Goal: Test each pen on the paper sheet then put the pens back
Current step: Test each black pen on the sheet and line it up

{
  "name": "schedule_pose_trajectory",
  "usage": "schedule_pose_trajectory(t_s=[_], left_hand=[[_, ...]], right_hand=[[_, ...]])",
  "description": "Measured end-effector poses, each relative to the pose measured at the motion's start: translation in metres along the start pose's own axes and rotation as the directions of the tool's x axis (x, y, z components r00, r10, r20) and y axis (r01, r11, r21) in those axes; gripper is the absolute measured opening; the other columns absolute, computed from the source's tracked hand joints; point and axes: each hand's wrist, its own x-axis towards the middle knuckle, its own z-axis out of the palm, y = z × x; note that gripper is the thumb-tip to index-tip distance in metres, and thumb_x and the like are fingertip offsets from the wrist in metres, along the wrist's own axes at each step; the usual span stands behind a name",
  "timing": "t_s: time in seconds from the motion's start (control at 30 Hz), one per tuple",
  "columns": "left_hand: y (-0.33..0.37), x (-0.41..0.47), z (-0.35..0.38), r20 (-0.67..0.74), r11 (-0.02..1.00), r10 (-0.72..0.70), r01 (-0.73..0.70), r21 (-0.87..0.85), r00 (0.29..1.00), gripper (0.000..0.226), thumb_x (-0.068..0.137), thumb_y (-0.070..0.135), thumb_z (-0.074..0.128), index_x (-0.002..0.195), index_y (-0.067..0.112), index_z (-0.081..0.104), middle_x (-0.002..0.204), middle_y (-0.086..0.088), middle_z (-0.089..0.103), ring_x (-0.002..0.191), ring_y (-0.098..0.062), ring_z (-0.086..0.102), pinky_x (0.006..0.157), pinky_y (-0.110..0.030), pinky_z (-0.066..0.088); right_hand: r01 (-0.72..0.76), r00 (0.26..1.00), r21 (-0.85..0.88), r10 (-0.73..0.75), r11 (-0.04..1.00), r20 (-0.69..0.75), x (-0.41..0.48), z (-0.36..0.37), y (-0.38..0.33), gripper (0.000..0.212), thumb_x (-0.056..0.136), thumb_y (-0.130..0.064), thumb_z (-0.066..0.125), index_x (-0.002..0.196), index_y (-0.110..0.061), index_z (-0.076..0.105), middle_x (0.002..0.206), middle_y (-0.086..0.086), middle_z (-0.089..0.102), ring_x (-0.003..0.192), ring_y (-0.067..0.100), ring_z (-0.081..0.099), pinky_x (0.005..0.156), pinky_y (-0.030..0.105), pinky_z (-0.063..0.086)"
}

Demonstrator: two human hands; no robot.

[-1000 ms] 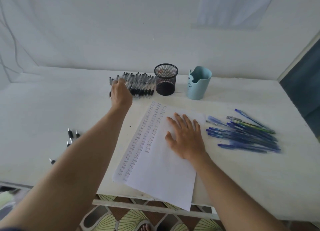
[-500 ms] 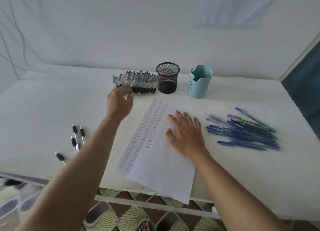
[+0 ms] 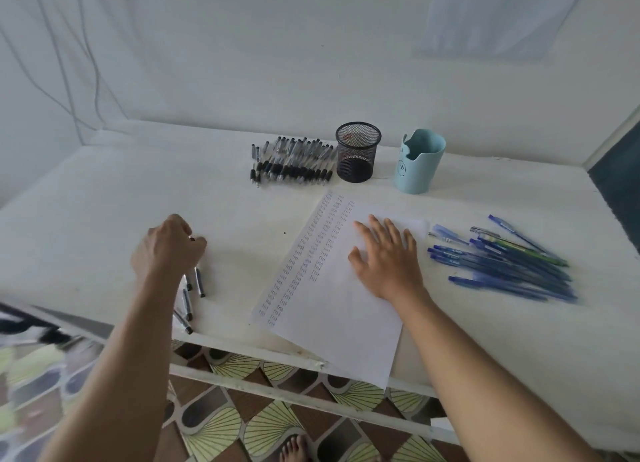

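Pen test at a white table: the person's left hand hovers over four loose black pens by the front-left edge, fingers curled round a pen of which only a dark tip shows past the knuckles. The wrist hides the loose pens' upper ends. The right hand lies flat, fingers spread, on the paper sheet; its columns of marks are too small to read, and its near corner overhangs the edge. A second earlier the left hand was at the row of black pens beside the mesh cup; now it is well apart from them. Blue pens lie right of the sheet.
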Motion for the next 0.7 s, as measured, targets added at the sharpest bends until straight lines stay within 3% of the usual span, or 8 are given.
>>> schedule_pose_trajectory(t_s=[0.23, 0.33, 0.4, 0.47, 0.53, 0.57, 0.63, 0.7], left_hand=[[0.005, -0.011, 0.010, 0.064, 0.993, 0.104, -0.107, 0.053, 0.993, 0.046, 0.087, 0.023, 0.054, 0.132, 0.020, 0.046, 0.110, -0.021, 0.067, 0.104, -0.041, 0.060, 0.084, -0.042, 0.047], [0.013, -0.012, 0.009, 0.021, 0.975, 0.205, -0.202, -0.091, 0.979, 0.042, 0.087, 0.017, 0.051, 0.127, 0.029, 0.048, 0.090, -0.013, 0.070, 0.093, -0.038, 0.061, 0.086, -0.043, 0.047], [0.026, -0.017, 0.005, -0.039, 0.930, 0.264, -0.265, -0.255, 0.964, 0.032, 0.089, 0.014, 0.047, 0.111, 0.033, 0.061, 0.083, -0.005, 0.066, 0.087, -0.032, 0.059, 0.085, -0.039, 0.045], [0.040, -0.021, 0.003, -0.039, 0.796, 0.263, -0.240, -0.556, 0.964, 0.036, 0.089, 0.012, 0.043, 0.091, 0.034, 0.071, 0.083, 0.000, 0.065, 0.084, -0.023, 0.059, 0.080, -0.031, 0.043], [0.052, -0.028, 0.002, -0.027, 0.516, 0.289, -0.179, -0.837, 0.957, 0.042, 0.085, 0.006, 0.045, 0.083, 0.035, 0.075, 0.080, 0.007, 0.068, 0.087, -0.013, 0.062, 0.082, -0.029, 0.044], [0.055, -0.032, 0.003, -0.038, 0.404, 0.324, -0.175, -0.898, 0.945, 0.045, 0.085, -0.001, 0.048, 0.087, 0.034, 0.076, 0.081, 0.008, 0.070, 0.089, -0.011, 0.063, 0.086, -0.029, 0.046], [0.063, -0.041, 0.007, -0.033, 0.339, 0.423, -0.191, -0.921, 0.906, 0.045, 0.086, -0.013, 0.059, 0.098, 0.028, 0.072, 0.085, 0.007, 0.073, 0.092, -0.014, 0.066, 0.090, -0.033, 0.051], [0.071, -0.049, 0.013, 0.024, 0.353, 0.506, -0.181, -0.918, 0.862, 0.034, 0.078, -0.003, 0.078, 0.101, 0.021, 0.066, 0.088, 0.001, 0.073, 0.089, -0.022, 0.070, 0.088, -0.040, 0.056]], right_hand=[[-0.004, 1.000, 0.000, 0.004, 1.000, 0.007, 0.000, 0.000, 0.000, 0.069, 0.091, -0.053, 0.020, 0.157, -0.033, 0.022, 0.168, -0.004, 0.011, 0.154, 0.021, 0.007, 0.123, 0.050, 0.002], [-0.006, 1.000, -0.007, 0.006, 1.000, -0.003, 0.000, 0.001, 0.000, 0.070, 0.090, -0.053, 0.020, 0.157, -0.033, 0.023, 0.167, -0.004, 0.013, 0.154, 0.021, 0.009, 0.123, 0.050, 0.003], [-0.007, 1.000, -0.007, 0.007, 1.000, -0.004, 0.000, 0.001, -0.001, 0.072, 0.088, -0.053, 0.018, 0.157, -0.033, 0.023, 0.167, -0.004, 0.013, 0.154, 0.021, 0.009, 0.123, 0.050, 0.003], [-0.002, 1.000, -0.007, 0.002, 1.000, -0.006, 0.000, 0.001, -0.001, 0.071, 0.088, -0.052, 0.018, 0.157, -0.033, 0.023, 0.167, -0.003, 0.013, 0.154, 0.022, 0.009, 0.123, 0.051, 0.003], [0.000, 1.000, -0.012, 0.000, 1.000, -0.007, 0.000, 0.001, 0.000, 0.071, 0.089, -0.052, 0.018, 0.157, -0.032, 0.022, 0.167, -0.003, 0.013, 0.154, 0.022, 0.009, 0.123, 0.051, 0.003], [-0.001, 1.000, -0.015, 0.000, 1.000, -0.009, 0.000, 0.002, 0.000, 0.071, 0.089, -0.052, 0.017, 0.157, -0.032, 0.022, 0.167, -0.003, 0.013, 0.154, 0.022, 0.009, 0.123, 0.051, 0.003], [0.001, 1.000, -0.017, -0.001, 1.000, -0.013, 0.000, 0.002, 0.000, 0.071, 0.089, -0.052, 0.018, 0.157, -0.032, 0.023, 0.167, -0.003, 0.014, 0.154, 0.022, 0.010, 0.123, 0.051, 0.004], [0.003, 1.000, -0.011, -0.003, 1.000, -0.014, -0.001, 0.003, 0.000, 0.071, 0.089, -0.052, 0.018, 0.157, -0.032, 0.024, 0.167, -0.003, 0.014, 0.154, 0.022, 0.010, 0.123, 0.050, 0.004]])
